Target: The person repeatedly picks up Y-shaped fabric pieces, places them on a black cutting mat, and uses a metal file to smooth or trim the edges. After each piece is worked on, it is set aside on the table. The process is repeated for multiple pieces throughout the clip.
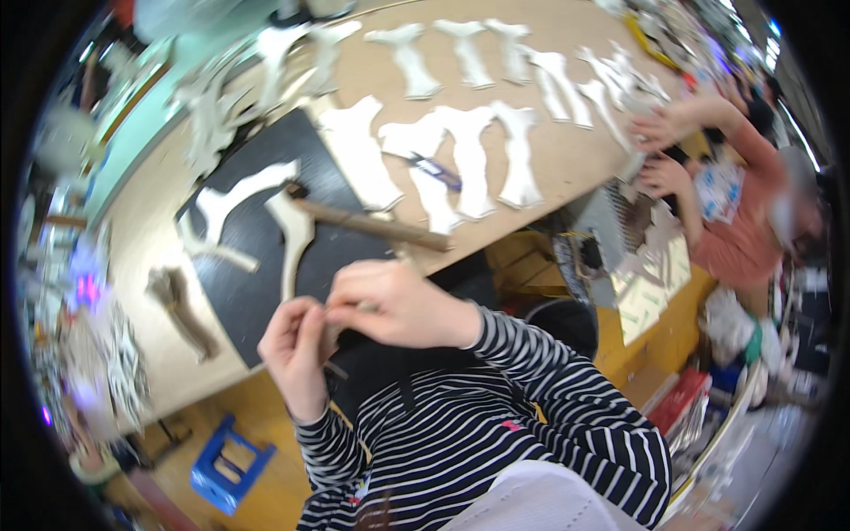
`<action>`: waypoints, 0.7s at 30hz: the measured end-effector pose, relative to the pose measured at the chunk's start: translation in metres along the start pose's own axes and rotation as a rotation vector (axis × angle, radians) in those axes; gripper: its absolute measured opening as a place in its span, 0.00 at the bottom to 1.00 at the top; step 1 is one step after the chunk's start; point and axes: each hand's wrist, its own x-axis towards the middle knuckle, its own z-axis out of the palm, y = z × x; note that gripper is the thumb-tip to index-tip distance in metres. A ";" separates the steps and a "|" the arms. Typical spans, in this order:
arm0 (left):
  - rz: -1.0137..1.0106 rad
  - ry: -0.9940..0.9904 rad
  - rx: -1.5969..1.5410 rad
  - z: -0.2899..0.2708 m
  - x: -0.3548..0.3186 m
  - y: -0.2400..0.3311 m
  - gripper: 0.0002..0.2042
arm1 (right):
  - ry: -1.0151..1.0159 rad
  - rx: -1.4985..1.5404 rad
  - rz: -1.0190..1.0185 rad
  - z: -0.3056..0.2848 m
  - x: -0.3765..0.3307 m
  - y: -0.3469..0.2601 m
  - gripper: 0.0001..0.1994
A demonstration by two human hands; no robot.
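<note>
My left hand [297, 354] and my right hand [398, 305] meet close to my body at the mat's near edge, fingers pinched together. Between them is something small and pale, mostly hidden by the fingers. Just beyond my left fingertips, a curved cream piece [299, 237] with a forked top lies on the black mat [257, 305]; I cannot tell whether the fingers touch it. Right of it rests a hammer [381, 225], its wooden handle pointing right. Farther left on the mat are another white branched piece [232, 196] and a narrow cream strip [226, 255].
Several white cut pieces [474, 164] lie in rows across the table [567, 164], with a purple-handled cutter [436, 171] on them. A brush-like bundle [180, 311] lies left of the mat. A blue stool [228, 469] stands below. Another person [739, 195] works at the right.
</note>
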 end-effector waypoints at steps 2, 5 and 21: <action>-0.015 -0.017 -0.016 -0.006 0.002 0.001 0.06 | 0.020 0.016 -0.076 0.001 -0.001 0.000 0.07; 0.056 -0.051 0.019 -0.003 0.010 -0.001 0.08 | -0.004 0.061 -0.022 -0.003 -0.005 -0.003 0.08; 0.625 -0.026 0.718 0.040 0.022 -0.016 0.09 | 0.568 0.352 0.428 -0.032 -0.073 0.009 0.12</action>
